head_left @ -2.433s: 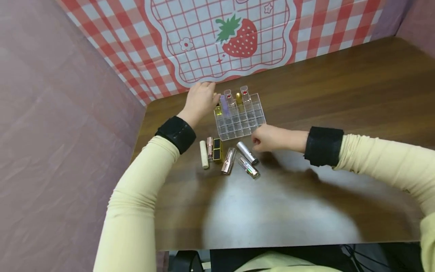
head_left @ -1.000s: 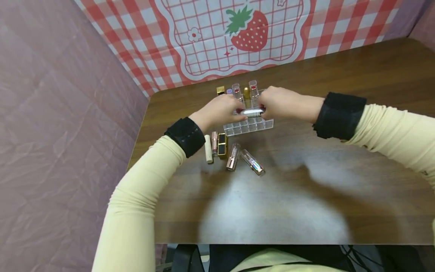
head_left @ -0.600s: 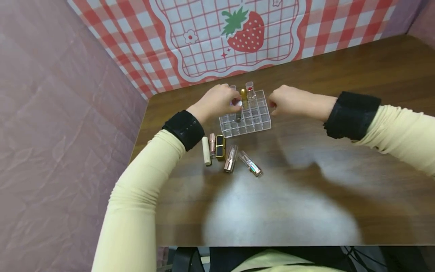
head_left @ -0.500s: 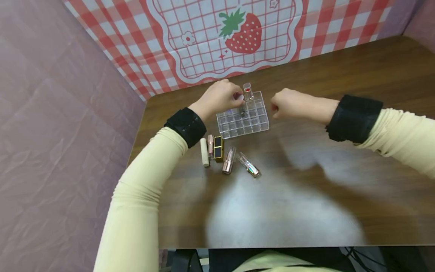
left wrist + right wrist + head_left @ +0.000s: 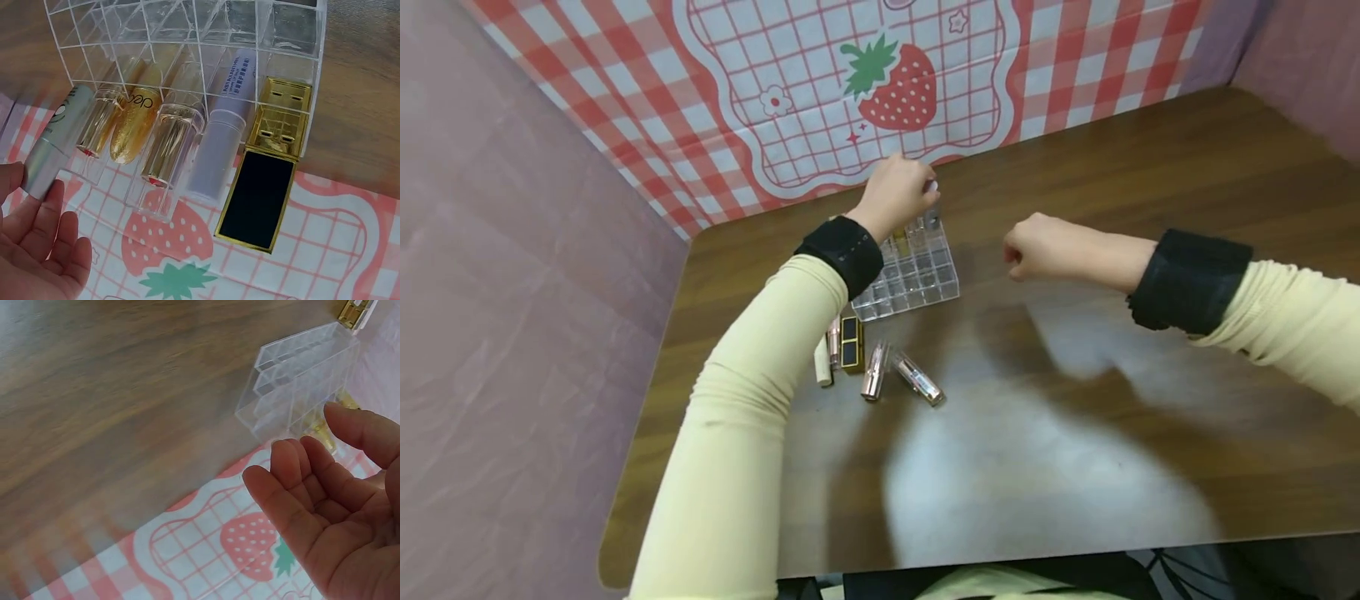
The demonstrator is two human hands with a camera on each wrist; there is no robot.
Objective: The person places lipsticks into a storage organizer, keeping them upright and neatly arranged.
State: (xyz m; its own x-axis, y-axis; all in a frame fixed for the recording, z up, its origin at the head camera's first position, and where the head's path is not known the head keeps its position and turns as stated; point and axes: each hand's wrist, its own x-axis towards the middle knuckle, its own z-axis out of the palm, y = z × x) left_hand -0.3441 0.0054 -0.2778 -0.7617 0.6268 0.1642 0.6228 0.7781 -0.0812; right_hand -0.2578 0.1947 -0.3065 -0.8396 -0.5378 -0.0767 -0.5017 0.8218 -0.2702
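My left hand (image 5: 898, 192) is over the back right of the clear lipstick organizer (image 5: 906, 304). In the left wrist view its thumb and fingers pinch a silver lipstick tube (image 5: 53, 140), whose far end meets the last back-row compartment. Beside that tube stand a clear-capped lipstick (image 5: 103, 122), a gold one (image 5: 135, 119), another clear-capped one (image 5: 172, 134), a lilac tube (image 5: 219, 144) and a black-and-gold lipstick (image 5: 256, 200). My right hand (image 5: 1048, 246) hovers right of the organizer, fingers loosely curled around nothing, as the right wrist view shows.
In front of the organizer lie a cream tube (image 5: 823, 364), a slim rose-gold lipstick (image 5: 834, 343), a black-and-gold case (image 5: 852, 343), a rose-gold lipstick (image 5: 875, 372) and a shiny clear-capped one (image 5: 919, 379). A strawberry-print cloth (image 5: 898, 87) hangs behind the table.
The silver lipstick tube left the table in my right hand and passed to my left. My left hand carried it to the organizer's back right; my right hand let go and drew away rightward.
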